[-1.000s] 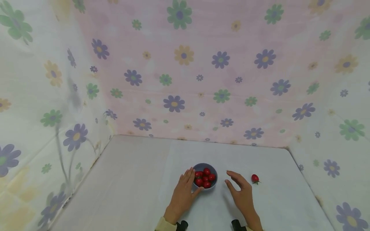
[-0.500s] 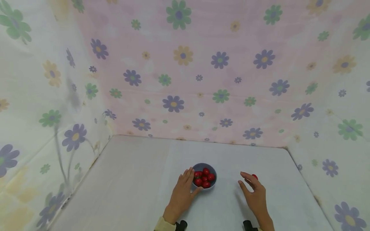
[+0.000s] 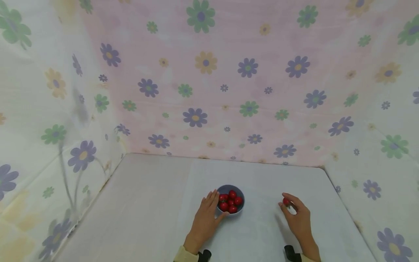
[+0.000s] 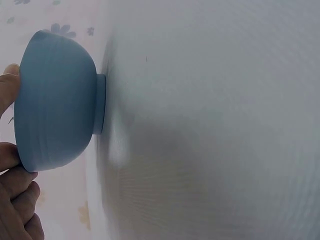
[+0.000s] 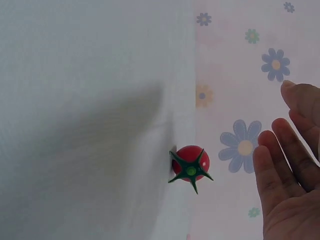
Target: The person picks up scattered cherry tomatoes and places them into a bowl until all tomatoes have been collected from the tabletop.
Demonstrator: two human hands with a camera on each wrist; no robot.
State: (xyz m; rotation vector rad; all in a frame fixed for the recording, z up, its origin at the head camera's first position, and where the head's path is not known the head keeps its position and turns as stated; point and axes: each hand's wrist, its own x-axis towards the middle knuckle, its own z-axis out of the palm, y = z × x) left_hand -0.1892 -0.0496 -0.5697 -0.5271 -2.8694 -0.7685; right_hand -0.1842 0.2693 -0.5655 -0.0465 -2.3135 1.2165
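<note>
A grey-blue bowl [image 3: 225, 189] stands upright on the table, with several red cherry tomatoes [image 3: 232, 209] in it. My left hand [image 3: 204, 222] rests at its left and near rim, fingers fairly straight and thumb spread. The left wrist view shows thumb and fingers touching the bowl [image 4: 57, 102] at its rim. A single cherry tomato [image 3: 286, 201] lies to the right of the bowl. My right hand [image 3: 300, 218] is at it, thumb and index apart on either side in the head view. In the right wrist view the tomato [image 5: 202, 159], green stem star towards me, lies apart from the fingers.
The white tabletop [image 3: 147, 203] reaches back to a pink flowered cloth [image 3: 216, 91]. Pale flowered cloths stand along the left [image 3: 59, 174] and right [image 3: 376, 153] sides.
My right hand has moved to the right, from beside the bowl to the single tomato. My left hand has stayed at the bowl, and the tomatoes in it have not moved.
</note>
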